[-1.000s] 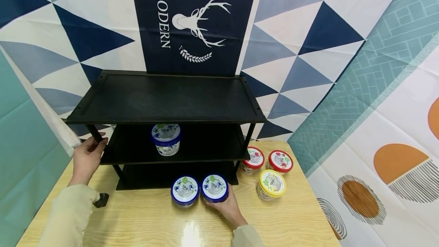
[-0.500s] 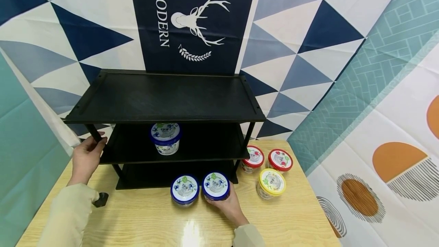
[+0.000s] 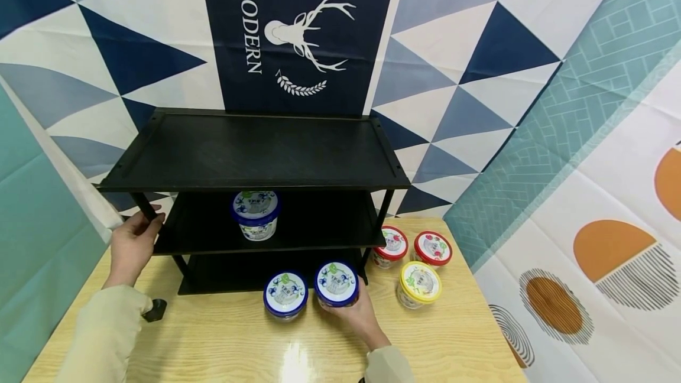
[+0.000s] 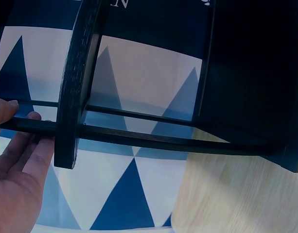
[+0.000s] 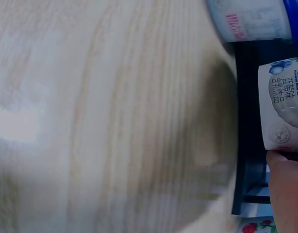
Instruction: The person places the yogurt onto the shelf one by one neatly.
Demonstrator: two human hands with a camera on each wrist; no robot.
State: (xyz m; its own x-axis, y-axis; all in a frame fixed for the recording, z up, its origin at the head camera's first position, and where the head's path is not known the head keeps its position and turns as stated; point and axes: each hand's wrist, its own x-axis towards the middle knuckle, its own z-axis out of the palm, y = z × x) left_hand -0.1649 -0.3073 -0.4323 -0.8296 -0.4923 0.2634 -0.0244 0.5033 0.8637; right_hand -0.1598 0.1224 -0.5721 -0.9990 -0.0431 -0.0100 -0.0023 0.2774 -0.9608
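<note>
My right hand (image 3: 359, 317) grips a blue-lidded cup (image 3: 336, 283) from its right side, in front of the rack's lowest shelf. In the right wrist view this cup's label (image 5: 287, 99) shows blueberries, and a shadow lies on the tabletop beside it. Just left of it a second blue-lidded cup (image 3: 285, 293) stands on the table. Another blue-lidded cup (image 3: 258, 217) sits on the middle shelf. My left hand (image 3: 130, 250) holds the left front post (image 3: 143, 204) of the black three-tier rack (image 3: 255, 152); the left wrist view shows thumb and fingers around that post (image 4: 34, 126).
Right of the rack, two red-lidded cups (image 3: 433, 247) and a yellow-lidded cup (image 3: 420, 282) stand on the wooden table (image 3: 223, 341). A small black object (image 3: 155, 310) is by the left sleeve. Patterned cloth (image 3: 425, 64) hangs behind the rack.
The right hand has moved the blue-lidded cup slightly up in the view, toward the rack, and away from the cup beside it. My left hand keeps its hold on the post.
</note>
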